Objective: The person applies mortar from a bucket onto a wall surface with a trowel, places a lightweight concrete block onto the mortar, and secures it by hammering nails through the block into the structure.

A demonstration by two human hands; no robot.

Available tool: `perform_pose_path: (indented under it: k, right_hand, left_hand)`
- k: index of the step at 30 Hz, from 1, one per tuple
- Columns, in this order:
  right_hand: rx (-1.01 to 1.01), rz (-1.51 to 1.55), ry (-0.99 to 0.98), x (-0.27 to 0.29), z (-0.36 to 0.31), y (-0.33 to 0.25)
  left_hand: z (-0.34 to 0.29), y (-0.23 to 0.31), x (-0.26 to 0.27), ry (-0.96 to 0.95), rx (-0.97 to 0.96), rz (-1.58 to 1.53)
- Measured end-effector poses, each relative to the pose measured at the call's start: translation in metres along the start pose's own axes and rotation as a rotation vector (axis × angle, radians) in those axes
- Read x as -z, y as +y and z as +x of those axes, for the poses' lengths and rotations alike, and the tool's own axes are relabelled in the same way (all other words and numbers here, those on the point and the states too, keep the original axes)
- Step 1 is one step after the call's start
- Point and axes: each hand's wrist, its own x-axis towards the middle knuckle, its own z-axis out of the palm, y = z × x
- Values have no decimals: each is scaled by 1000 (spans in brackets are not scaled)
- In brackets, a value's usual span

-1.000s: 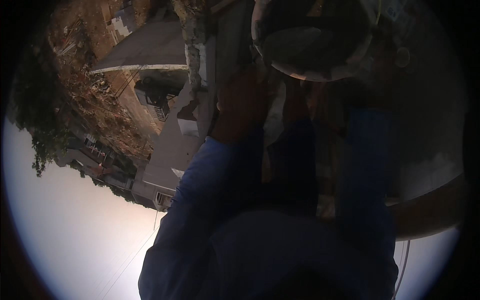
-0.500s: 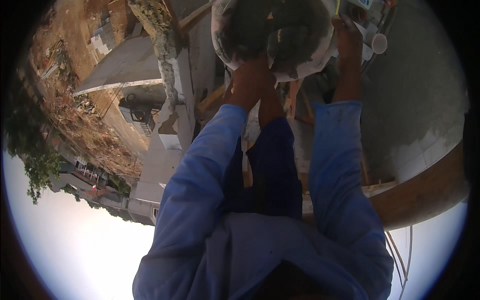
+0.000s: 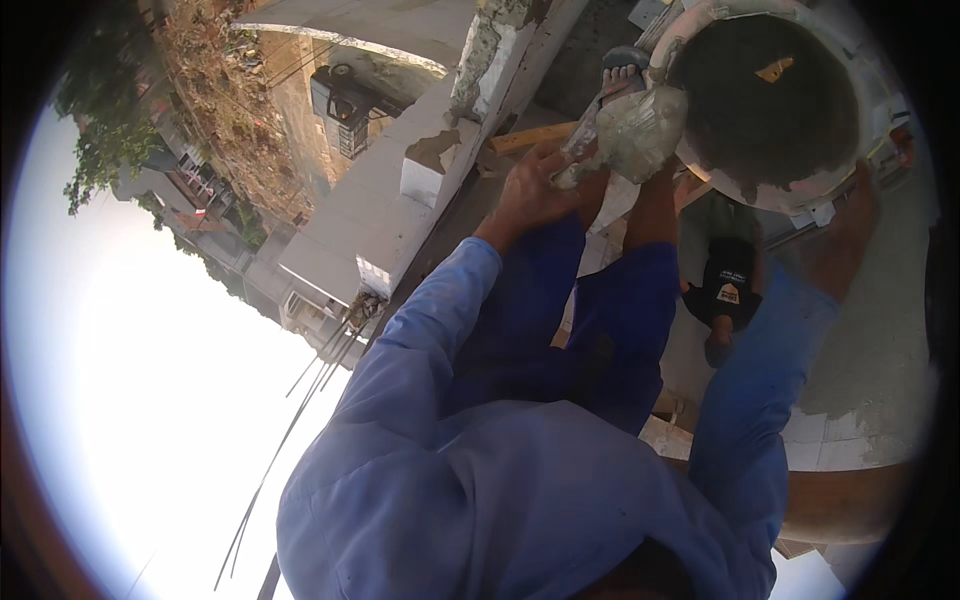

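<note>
A round tub [image 3: 695, 165] with a pale, stained rim stands at the upper right, holding dark grey wet mortar [image 3: 770, 120]. On the mortar lies a small orange-brown scrap [image 3: 773, 70]. My left hand [image 3: 535, 195] is closed round the handle of a trowel [image 3: 645, 135], left of the tub. Grey mortar coats its blade, which is level with the tub's rim. My right hand [image 3: 848, 230] reaches up along the tub's right side, close to the rim. Its fingers are dim and blurred, so what they hold or touch does not show.
A person in a dark shirt [image 3: 728, 275] is below, between my knees and right arm. My sandalled foot [image 3: 622, 85] rests left of the tub. Concrete ledge [image 3: 375, 225] runs along the left, with a drop to a parked vehicle [image 3: 345, 105]. Timber [image 3: 535, 138] lies near my left hand.
My left hand has come out of the tub and moved away from it, with the mortar-coated trowel now visible. The view has swung, shifting the tub rightward and bringing the person below into sight.
</note>
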Motion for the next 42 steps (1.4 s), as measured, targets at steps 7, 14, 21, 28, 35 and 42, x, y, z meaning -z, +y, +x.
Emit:
perform_pose_path:
  k: [7,14,21,28,35,42]
  right_hand:
    - [231,-392,-49,29,38,26]
    - [817,-1109,32,73,74,57]
    - [817,-1080,18,73,87,55]
    - [810,-1023,-11,58,84,50]
    - [767,-991,-25,58,79,55]
    - [723,-885,-60,34,78,57]
  left_hand:
    - [-112,-169,45,-32,733,107]
    - [-91,-201,65,69,1200,-785]
    - [-112,-226,102,-37,995,-600]
    - [-95,-274,94,-279,478,117]
    - [-73,-233,127,-596,489,564]
    - [-136,-205,140,79,1261,-607]
